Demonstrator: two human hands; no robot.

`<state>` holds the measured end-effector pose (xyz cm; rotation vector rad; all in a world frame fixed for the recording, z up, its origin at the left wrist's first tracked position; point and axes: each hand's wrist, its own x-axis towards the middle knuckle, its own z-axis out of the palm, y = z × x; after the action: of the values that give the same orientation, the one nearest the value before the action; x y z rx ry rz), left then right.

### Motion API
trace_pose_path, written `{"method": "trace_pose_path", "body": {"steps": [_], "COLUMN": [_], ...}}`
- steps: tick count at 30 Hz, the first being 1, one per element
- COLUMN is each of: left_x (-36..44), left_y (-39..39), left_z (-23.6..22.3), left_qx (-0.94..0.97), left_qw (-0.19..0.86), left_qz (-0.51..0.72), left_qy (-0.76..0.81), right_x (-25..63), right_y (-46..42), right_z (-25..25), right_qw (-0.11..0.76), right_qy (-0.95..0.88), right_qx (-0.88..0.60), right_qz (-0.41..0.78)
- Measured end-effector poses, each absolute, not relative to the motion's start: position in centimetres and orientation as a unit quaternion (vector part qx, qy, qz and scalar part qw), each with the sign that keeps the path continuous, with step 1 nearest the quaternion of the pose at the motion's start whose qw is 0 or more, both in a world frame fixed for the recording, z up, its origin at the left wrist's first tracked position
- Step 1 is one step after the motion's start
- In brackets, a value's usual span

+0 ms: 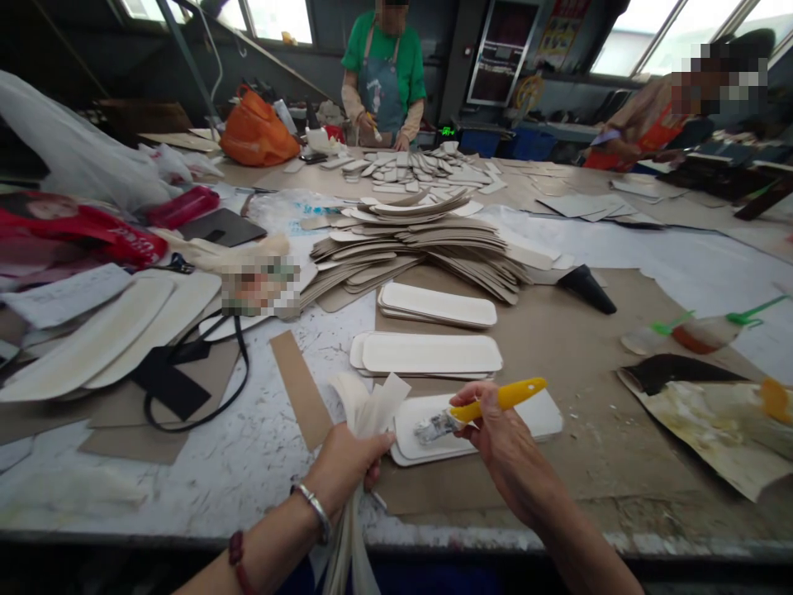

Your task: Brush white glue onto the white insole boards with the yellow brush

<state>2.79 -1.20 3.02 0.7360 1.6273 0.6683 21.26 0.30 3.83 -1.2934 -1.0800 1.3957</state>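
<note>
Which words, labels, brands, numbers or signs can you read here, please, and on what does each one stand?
No text can be read with certainty.
Red bag: pale lettering, too blurred.
Blue-grey apron: pale lettering, too small.
Wall poster: too small and blurred.
Lit green sign: too small.
Clear plastic: blue print, too blurred.

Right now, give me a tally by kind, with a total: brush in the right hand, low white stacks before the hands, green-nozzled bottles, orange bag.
Brush in right hand: 1
Low white stacks: 3
Green-nozzled bottles: 2
Orange bag: 1
Total: 7
</note>
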Motion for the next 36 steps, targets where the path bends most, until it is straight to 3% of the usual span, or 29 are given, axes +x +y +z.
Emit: {"method": "trace_pose_path", "body": {"steps": [7, 17, 28, 36], "left_x": [3.0, 2.8, 2.3, 2.0], "left_y": [-0.2, -1.1, -2.1, -2.2], "left_z": [0.9, 1.7, 1.1, 0.9], "left_qx": [0.299, 0.341, 0.347, 0.330], "left_qw": [0.565, 0.549, 0.567, 0.599], "left_qz": [0.257, 0.263, 0.268, 0.282], "left_qy": [0.725, 0.716, 0.697, 0.672], "right_x": [20.0, 25.4, 30.0, 24.7], "right_y": [-0.3, -0.2, -0.9, -2.4], "right_z": [3.1, 3.1, 4.8, 2.0], "right_qw": [0.430, 0.387, 0.336, 0.356], "right_qy": [-0.442, -0.594, -0.679, -0.740], "right_qx": [-0.547, -0.671, -0.652, -0.570], "right_qz": [0.565, 0.218, -0.024, -0.033]}}
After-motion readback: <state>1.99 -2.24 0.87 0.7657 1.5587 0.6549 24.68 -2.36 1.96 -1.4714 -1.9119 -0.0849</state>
